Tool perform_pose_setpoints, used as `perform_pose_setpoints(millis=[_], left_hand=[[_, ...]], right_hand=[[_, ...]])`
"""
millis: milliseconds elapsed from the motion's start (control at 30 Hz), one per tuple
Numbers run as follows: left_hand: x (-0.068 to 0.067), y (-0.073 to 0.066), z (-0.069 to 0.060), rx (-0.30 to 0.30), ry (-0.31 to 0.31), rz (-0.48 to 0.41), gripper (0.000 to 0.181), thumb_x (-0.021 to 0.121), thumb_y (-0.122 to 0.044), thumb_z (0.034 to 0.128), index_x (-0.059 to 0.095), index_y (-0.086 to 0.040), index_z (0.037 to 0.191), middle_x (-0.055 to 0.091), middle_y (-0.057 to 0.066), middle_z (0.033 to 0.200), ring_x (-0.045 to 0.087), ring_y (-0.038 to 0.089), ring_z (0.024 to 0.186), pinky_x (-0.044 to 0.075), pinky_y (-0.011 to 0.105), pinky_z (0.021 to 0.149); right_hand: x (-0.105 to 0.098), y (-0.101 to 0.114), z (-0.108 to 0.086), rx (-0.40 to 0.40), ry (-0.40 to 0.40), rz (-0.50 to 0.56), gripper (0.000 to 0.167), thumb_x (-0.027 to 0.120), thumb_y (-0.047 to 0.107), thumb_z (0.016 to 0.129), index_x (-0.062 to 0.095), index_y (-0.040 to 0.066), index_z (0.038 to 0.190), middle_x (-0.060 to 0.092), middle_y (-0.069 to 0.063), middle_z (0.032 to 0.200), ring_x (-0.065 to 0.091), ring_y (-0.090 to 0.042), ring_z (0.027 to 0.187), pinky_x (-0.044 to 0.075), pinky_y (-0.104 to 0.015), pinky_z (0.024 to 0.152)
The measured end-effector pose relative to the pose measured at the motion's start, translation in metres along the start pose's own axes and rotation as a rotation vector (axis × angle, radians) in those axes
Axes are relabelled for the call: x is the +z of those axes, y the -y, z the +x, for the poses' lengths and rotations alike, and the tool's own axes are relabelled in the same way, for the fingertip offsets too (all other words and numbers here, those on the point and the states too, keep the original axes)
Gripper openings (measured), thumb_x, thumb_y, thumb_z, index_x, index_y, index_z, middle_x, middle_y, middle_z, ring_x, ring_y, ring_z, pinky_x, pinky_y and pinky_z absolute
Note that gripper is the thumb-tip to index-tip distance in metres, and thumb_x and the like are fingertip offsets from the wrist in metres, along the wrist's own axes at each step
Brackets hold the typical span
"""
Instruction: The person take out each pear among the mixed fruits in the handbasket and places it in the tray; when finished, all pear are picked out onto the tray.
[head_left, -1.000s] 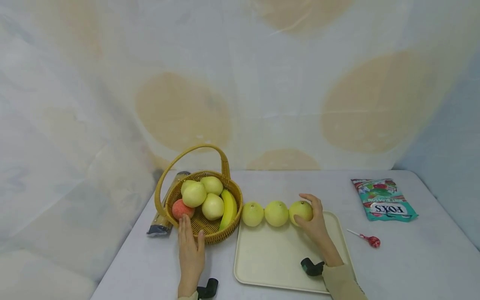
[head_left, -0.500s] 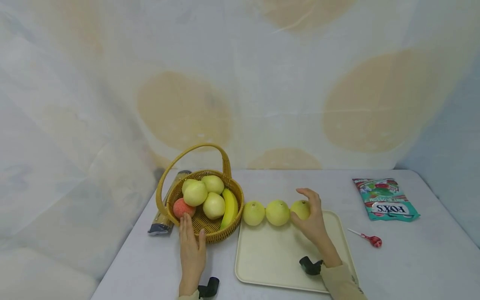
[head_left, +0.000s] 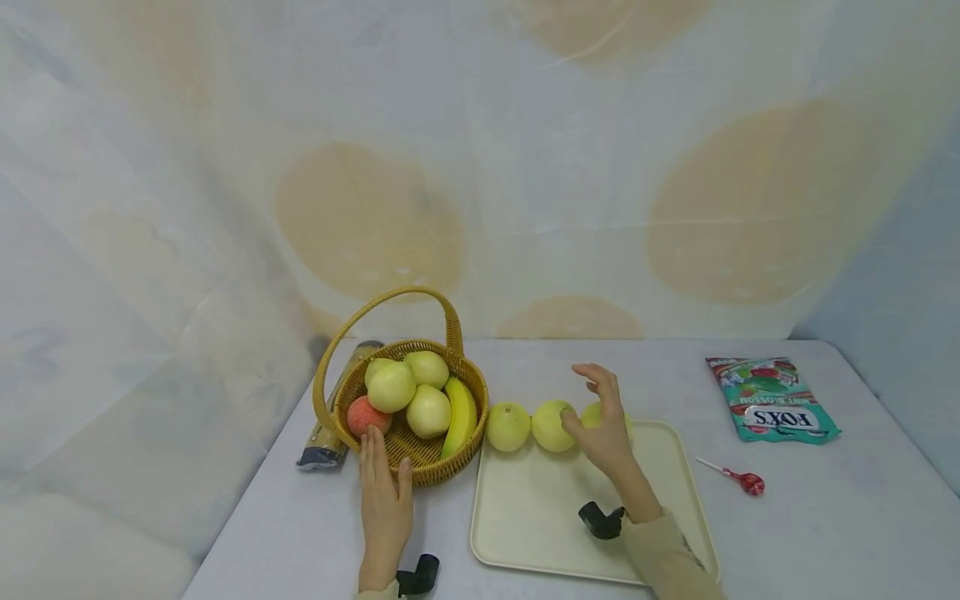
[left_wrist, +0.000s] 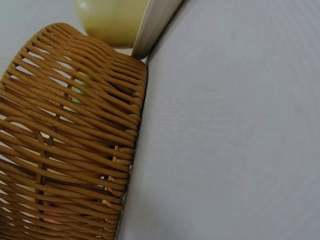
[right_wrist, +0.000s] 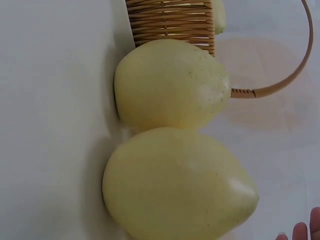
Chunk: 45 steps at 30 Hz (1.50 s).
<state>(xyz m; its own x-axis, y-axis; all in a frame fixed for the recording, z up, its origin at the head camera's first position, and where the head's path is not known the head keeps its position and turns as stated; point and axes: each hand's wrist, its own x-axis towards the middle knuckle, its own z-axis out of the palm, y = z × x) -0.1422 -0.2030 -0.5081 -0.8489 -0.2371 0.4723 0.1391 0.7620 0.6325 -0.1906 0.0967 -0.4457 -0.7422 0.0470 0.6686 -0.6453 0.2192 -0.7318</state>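
Observation:
Three pale yellow-green pears stand in a row along the far edge of a cream tray (head_left: 547, 521): a left pear (head_left: 508, 428), a middle pear (head_left: 549, 428) and a right pear (head_left: 590, 414). My right hand (head_left: 609, 440) is over the right pear and partly hides it. Its thumb is at the middle pear; whether they touch I cannot tell. In the right wrist view its fingertips (right_wrist: 300, 232) are apart from the nearer pear (right_wrist: 175, 185). My left hand (head_left: 385, 508), fingers straight, rests against the near side of a wicker basket (head_left: 438, 475).
In the basket lie several pears (head_left: 428, 412), a red round fruit (head_left: 367, 414) and a banana (head_left: 459, 417). Its handle (head_left: 408, 291) arches high. A long packet (head_left: 322, 450) lies behind it. At right are a Fox's candy bag (head_left: 772, 400) and a red lollipop (head_left: 748, 482).
My right hand has come off the right pear, moving left toward the middle pear with its fingers spread. My left hand has stayed at the basket.

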Motion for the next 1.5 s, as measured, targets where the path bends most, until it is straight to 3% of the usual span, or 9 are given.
perform_pose_setpoints(millis=[133, 233, 367, 500, 667, 767, 1067, 1233, 1500], left_hand=[[0.0, 0.0, 0.0, -0.001, 0.002, 0.001, 0.067, 0.054, -0.014, 0.098, 0.019, 0.0, 0.154, 0.022, 0.022, 0.159, 0.019, 0.042, 0.147, 0.01, 0.042, 0.124], [0.0, 0.0, 0.0, -0.004, 0.003, 0.001, 0.068, 0.054, -0.015, 0.0981, 0.019, 0.0, 0.154, 0.022, 0.022, 0.159, 0.019, 0.042, 0.147, 0.009, 0.041, 0.124], [0.0, 0.0, 0.0, -0.005, -0.003, -0.002, 0.068, 0.054, -0.015, 0.0981, 0.019, -0.001, 0.154, 0.022, 0.022, 0.159, 0.019, 0.041, 0.147, 0.01, 0.041, 0.124], [0.0, 0.001, 0.0, -0.009, 0.004, 0.003, 0.068, 0.054, -0.015, 0.0982, 0.018, -0.002, 0.154, 0.021, 0.021, 0.16, 0.018, 0.041, 0.147, 0.011, 0.044, 0.124], [0.0, 0.002, 0.0, -0.01, 0.006, 0.004, 0.068, 0.053, -0.017, 0.0989, 0.018, -0.002, 0.154, 0.021, 0.02, 0.16, 0.018, 0.041, 0.147, 0.012, 0.045, 0.123], [0.0, 0.002, 0.001, -0.011, 0.007, 0.005, 0.067, 0.053, -0.018, 0.0994, 0.018, -0.002, 0.154, 0.021, 0.02, 0.16, 0.018, 0.041, 0.147, 0.012, 0.046, 0.123], [0.0, 0.001, 0.001, -0.036, 0.034, 0.008, 0.068, 0.054, -0.016, 0.0986, 0.018, -0.001, 0.154, 0.02, 0.02, 0.161, 0.017, 0.04, 0.148, 0.014, 0.051, 0.121], [0.0, 0.001, 0.001, -0.03, 0.026, 0.012, 0.068, 0.054, -0.016, 0.0984, 0.018, 0.0, 0.154, 0.02, 0.021, 0.16, 0.017, 0.041, 0.148, 0.014, 0.051, 0.121], [0.001, 0.001, 0.001, -0.021, 0.02, 0.015, 0.068, 0.055, -0.015, 0.0981, 0.019, 0.0, 0.154, 0.021, 0.021, 0.16, 0.018, 0.041, 0.148, 0.015, 0.05, 0.122]], right_hand=[[0.01, 0.005, 0.006, 0.039, 0.032, 0.032, 0.062, 0.061, -0.022, 0.069, 0.046, -0.012, 0.128, 0.041, -0.033, 0.129, 0.038, -0.002, 0.122, 0.034, -0.014, 0.099], [0.018, 0.009, 0.01, 0.063, 0.054, 0.028, 0.061, 0.063, -0.02, 0.071, 0.045, -0.012, 0.129, 0.041, -0.032, 0.131, 0.039, -0.007, 0.122, 0.04, -0.026, 0.099], [0.03, 0.009, 0.015, 0.056, 0.079, 0.027, 0.061, 0.064, -0.018, 0.073, 0.045, -0.011, 0.13, 0.042, -0.032, 0.132, 0.039, 0.0, 0.121, 0.043, -0.042, 0.1], [0.044, -0.001, 0.014, 0.052, 0.096, 0.077, 0.062, 0.064, -0.02, 0.074, 0.046, -0.008, 0.132, 0.042, -0.028, 0.134, 0.039, 0.002, 0.123, 0.043, -0.05, 0.102], [0.061, -0.016, 0.015, 0.097, 0.149, 0.151, 0.065, 0.065, -0.015, 0.077, 0.045, 0.003, 0.136, 0.041, -0.019, 0.139, 0.042, -0.022, 0.129, 0.041, -0.05, 0.107], [0.071, -0.016, 0.017, 0.135, 0.186, 0.204, 0.065, 0.064, -0.014, 0.078, 0.043, 0.003, 0.137, 0.04, -0.018, 0.141, 0.04, -0.034, 0.131, 0.039, -0.052, 0.109], [0.092, 0.017, 0.031, 0.258, 0.314, 0.259, 0.063, 0.059, -0.014, 0.081, 0.035, -0.009, 0.139, 0.035, -0.028, 0.144, 0.037, -0.046, 0.132, 0.036, -0.06, 0.108], [0.099, 0.024, 0.036, 0.309, 0.355, 0.269, 0.062, 0.059, -0.011, 0.084, 0.034, -0.008, 0.141, 0.034, -0.027, 0.147, 0.035, -0.049, 0.134, 0.032, -0.06, 0.111], [0.121, -0.011, 0.041, 0.293, 0.353, 0.251, 0.064, 0.064, -0.003, 0.086, 0.035, 0.002, 0.143, 0.036, -0.022, 0.148, 0.039, -0.042, 0.134, 0.037, -0.056, 0.109]])
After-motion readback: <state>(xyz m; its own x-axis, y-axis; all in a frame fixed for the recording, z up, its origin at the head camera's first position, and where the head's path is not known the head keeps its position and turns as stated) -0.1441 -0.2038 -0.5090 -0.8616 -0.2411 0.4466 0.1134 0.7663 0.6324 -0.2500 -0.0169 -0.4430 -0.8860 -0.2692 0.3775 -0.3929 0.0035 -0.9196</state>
